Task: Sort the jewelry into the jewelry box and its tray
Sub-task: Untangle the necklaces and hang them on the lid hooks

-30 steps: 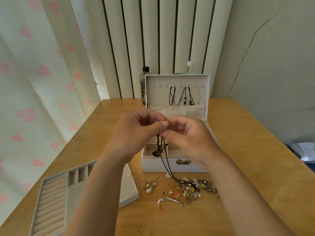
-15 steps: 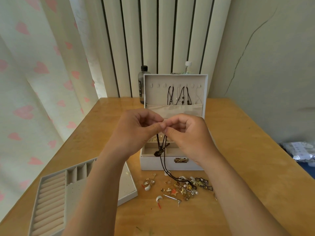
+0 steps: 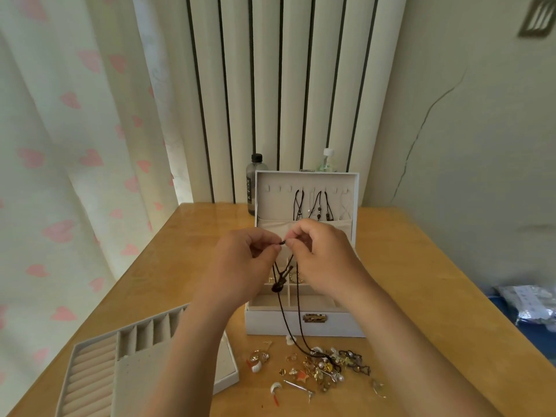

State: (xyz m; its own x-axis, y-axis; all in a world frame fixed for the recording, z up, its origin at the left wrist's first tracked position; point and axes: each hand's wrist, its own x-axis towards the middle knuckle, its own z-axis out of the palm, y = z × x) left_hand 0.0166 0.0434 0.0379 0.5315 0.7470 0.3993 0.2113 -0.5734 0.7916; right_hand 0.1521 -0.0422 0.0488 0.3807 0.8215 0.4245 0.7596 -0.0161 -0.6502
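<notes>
Both grips, left hand [image 3: 240, 263] and right hand [image 3: 325, 257], pinch the cord necklace [image 3: 282, 314], whose tail lies in the jewelry pile [image 3: 325, 365] and could snag, dragging pieces along the counter [image 3: 421, 281].

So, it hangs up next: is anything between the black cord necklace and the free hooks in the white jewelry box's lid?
Nothing visible: left hand and right hand pinch the black cord necklace before the lid's free hooks. Its tail lies in the loose jewelry pile.
</notes>
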